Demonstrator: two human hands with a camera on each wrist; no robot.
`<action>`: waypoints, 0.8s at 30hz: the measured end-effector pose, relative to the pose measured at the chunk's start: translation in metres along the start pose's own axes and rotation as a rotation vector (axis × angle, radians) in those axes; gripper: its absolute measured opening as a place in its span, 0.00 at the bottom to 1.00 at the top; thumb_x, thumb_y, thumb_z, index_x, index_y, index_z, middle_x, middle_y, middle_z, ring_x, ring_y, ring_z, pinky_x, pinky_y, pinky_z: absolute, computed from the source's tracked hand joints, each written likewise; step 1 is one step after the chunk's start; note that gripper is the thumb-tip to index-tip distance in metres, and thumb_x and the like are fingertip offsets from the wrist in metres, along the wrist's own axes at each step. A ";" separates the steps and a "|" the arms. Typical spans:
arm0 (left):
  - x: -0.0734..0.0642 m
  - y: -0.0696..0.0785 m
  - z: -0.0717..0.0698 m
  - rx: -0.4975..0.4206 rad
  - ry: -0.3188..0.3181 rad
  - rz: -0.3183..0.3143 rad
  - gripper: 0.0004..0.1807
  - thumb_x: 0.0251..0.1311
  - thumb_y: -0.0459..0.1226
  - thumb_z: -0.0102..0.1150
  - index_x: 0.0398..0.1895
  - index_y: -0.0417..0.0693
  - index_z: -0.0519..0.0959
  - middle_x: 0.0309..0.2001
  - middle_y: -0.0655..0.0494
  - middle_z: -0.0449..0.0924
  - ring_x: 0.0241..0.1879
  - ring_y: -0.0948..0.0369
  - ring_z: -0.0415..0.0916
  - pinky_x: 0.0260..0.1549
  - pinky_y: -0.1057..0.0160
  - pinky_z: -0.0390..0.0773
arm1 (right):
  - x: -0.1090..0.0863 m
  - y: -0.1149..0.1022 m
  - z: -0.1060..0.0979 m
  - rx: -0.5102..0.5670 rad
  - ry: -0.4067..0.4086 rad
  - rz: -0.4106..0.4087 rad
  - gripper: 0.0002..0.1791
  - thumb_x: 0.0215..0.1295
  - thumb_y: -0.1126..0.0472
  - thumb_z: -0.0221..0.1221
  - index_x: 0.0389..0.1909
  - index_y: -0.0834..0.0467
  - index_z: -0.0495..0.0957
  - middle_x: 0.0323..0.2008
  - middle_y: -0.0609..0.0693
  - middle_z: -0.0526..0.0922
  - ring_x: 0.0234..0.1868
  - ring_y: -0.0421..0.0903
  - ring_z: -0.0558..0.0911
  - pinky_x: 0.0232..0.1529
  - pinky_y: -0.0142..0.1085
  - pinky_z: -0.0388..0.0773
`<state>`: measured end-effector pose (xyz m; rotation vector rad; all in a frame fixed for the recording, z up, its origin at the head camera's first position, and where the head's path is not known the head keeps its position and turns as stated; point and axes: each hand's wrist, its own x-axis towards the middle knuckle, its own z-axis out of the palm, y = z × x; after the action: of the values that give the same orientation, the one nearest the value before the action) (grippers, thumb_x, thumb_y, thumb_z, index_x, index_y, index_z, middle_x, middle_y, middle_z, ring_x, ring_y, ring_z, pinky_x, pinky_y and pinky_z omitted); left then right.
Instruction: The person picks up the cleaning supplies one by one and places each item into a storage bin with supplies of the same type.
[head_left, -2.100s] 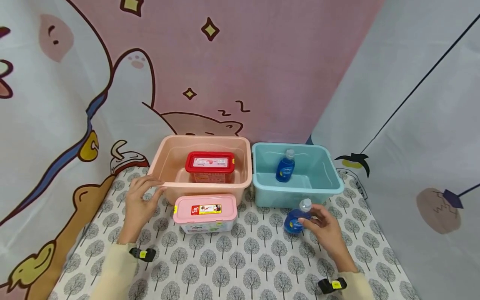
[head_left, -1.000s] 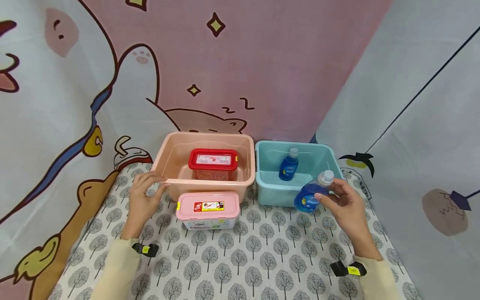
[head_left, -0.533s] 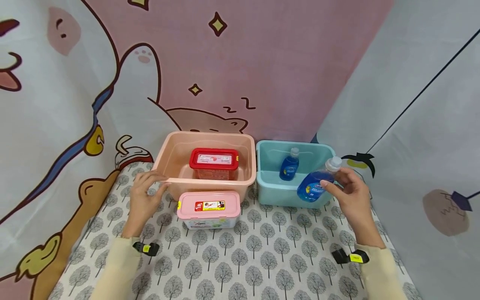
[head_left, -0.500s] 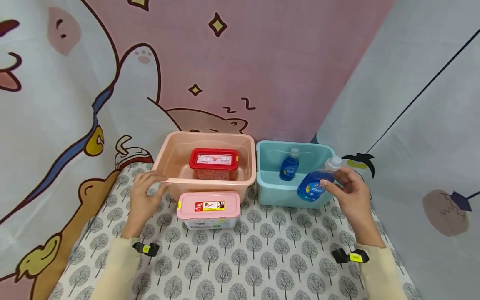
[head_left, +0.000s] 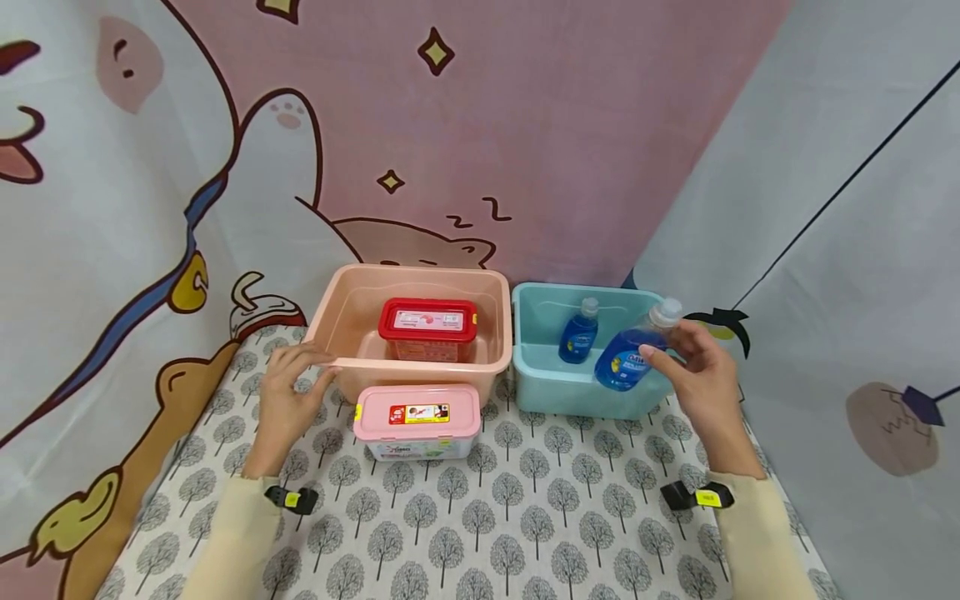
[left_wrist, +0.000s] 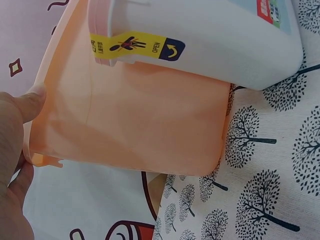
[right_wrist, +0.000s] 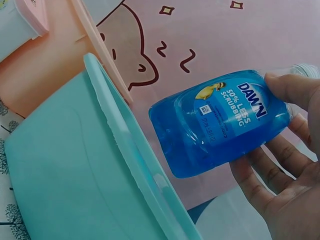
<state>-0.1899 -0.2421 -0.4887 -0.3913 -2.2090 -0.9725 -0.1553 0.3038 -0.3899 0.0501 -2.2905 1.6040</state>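
Observation:
My right hand (head_left: 705, 375) grips a blue dish soap bottle (head_left: 628, 357) with a clear cap, tilted, over the front rim of the teal bin (head_left: 577, 397). In the right wrist view the bottle's label (right_wrist: 227, 107) reads DAWN, with the thumb on one face and the fingers behind. A second blue dish soap bottle (head_left: 578, 333) leans inside that bin. My left hand (head_left: 291, 408) pinches the front left rim of the peach bin (head_left: 408, 365), thumb on one side of it in the left wrist view. A red-lidded tub (head_left: 427, 329) sits inside the peach bin.
A white tub with a pink lid (head_left: 417, 421) stands on the tree-print cloth (head_left: 480, 533), close against the peach bin's front. The two bins stand side by side. A cartoon-print curtain (head_left: 570, 150) hangs behind them.
My right hand has lifted the dish soap bottle from in front of the teal bin, up and slightly right, to above its front rim. My left hand stays on the peach rim.

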 end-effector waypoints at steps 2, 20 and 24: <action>0.000 0.000 0.000 -0.002 -0.003 0.003 0.11 0.51 0.29 0.77 0.39 0.41 0.88 0.47 0.40 0.87 0.54 0.45 0.73 0.58 0.60 0.65 | 0.003 0.000 0.000 -0.026 0.003 0.008 0.23 0.67 0.60 0.68 0.62 0.51 0.77 0.53 0.32 0.84 0.57 0.32 0.79 0.53 0.17 0.74; 0.000 -0.002 0.003 -0.016 0.028 0.019 0.12 0.48 0.26 0.78 0.37 0.41 0.87 0.44 0.41 0.87 0.54 0.45 0.74 0.59 0.65 0.64 | 0.017 0.008 0.002 -0.074 0.002 0.002 0.23 0.68 0.56 0.68 0.62 0.50 0.76 0.54 0.31 0.83 0.56 0.30 0.79 0.53 0.20 0.74; 0.000 -0.001 0.001 -0.017 0.012 0.005 0.11 0.50 0.27 0.77 0.38 0.41 0.88 0.44 0.41 0.87 0.55 0.44 0.74 0.61 0.65 0.64 | 0.019 0.010 0.003 -0.104 -0.001 0.009 0.24 0.68 0.54 0.68 0.63 0.49 0.76 0.53 0.31 0.83 0.55 0.30 0.79 0.53 0.21 0.74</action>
<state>-0.1909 -0.2419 -0.4891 -0.3975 -2.1889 -0.9891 -0.1761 0.3078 -0.3941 0.0143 -2.3741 1.4868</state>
